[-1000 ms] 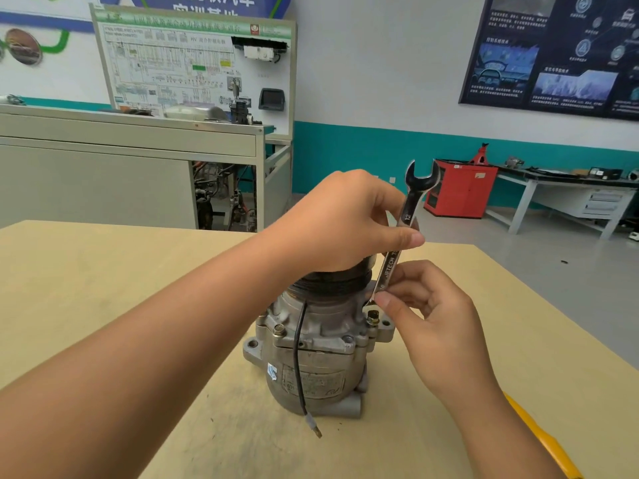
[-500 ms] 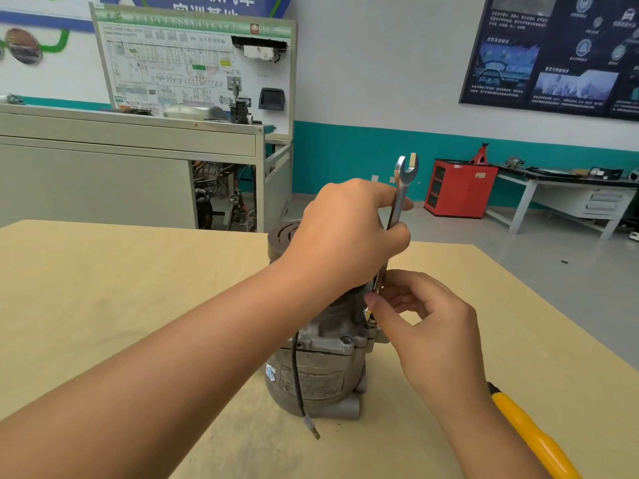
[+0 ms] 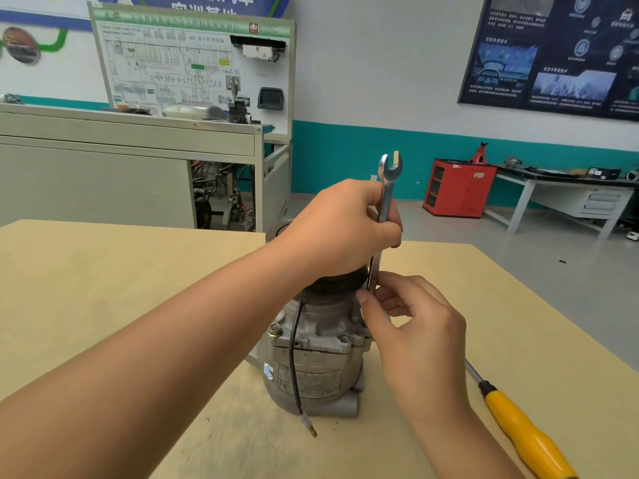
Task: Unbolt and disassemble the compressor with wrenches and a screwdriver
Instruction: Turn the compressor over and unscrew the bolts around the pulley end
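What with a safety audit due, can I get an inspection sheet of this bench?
Surface: tan table, a few dark specks.
Job's things: compressor upright; wrench held upright beside it; screwdriver lying on the right.
Clutter: nothing seen.
Grippers: left hand grips the wrench shaft; right hand pinches its lower end.
Cables: black wire hangs down the compressor, end on the table.
Surroundings: wiring board, red cabinet, bench, poster.

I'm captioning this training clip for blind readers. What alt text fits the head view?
A left hand grips the shaft of an upright wrench and a right hand pinches its lower end, at the right side of a compressor standing on a table. A yellow-handled screwdriver lies on the table to the right.
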The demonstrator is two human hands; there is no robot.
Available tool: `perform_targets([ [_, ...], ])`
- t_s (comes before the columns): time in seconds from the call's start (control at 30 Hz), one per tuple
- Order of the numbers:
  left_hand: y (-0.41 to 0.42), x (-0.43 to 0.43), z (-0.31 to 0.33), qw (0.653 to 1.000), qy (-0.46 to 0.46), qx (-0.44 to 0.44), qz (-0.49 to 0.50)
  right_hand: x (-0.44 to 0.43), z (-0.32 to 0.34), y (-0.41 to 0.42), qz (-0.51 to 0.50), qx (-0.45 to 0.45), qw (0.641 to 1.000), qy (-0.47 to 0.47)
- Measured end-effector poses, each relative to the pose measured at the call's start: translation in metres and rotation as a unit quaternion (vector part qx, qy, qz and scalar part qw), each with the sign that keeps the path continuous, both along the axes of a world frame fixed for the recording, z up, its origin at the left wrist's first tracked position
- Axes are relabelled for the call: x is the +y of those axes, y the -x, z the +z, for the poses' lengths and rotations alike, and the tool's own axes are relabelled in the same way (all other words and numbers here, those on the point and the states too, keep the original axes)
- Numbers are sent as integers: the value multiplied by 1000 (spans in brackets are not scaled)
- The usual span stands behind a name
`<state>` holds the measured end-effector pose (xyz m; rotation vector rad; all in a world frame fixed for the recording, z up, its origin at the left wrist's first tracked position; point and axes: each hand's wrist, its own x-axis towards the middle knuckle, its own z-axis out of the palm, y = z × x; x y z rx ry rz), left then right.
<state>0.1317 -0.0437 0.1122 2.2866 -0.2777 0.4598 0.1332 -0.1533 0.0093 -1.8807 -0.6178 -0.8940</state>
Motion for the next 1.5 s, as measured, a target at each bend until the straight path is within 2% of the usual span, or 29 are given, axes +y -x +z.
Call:
perform_targets([
  [0.1, -1, 6, 2, 1000, 7, 17, -24, 1, 0, 0, 1, -5, 1000, 4],
  [0.2, 2, 18, 3, 993, 45, 58, -97, 2, -2, 1, -6, -22, 999, 22],
  [0.3, 3, 29, 5, 985, 62, 79, -141, -2, 1, 2, 20, 1, 1000, 20],
  [0.47, 2, 31, 2, 985, 95, 76, -121, -8, 6, 0, 79, 76, 994, -29],
  [0.57, 3, 31, 1, 984, 119, 76, -112, -10, 8, -2, 109, 109, 987, -33],
  [0.67, 5, 28, 2, 987, 107, 70, -95, -12, 9, -3, 125, 126, 984, -26],
  [0.9, 6, 18, 0, 999, 45, 11, -19, -13, 6, -5, 49, 33, 998, 21],
  [1.03, 8, 11, -5, 997, -2, -60, 46, -4, 1, -2, -16, -8, 998, 52],
  [1.17, 8, 1, -7, 998, 7, -62, 33, -1, -2, -2, -31, -27, 998, 39],
  [1.3, 5, 1, -4, 1000, -6, -12, -15, -5, 0, -2, 17, 14, 1000, -1],
  [1.4, 7, 10, -1, 997, 29, 23, -73, -9, 3, -5, 52, 91, 994, -37],
  [1.5, 8, 20, -1, 995, 30, 22, -93, -15, 5, -13, 104, 169, 978, -60],
])
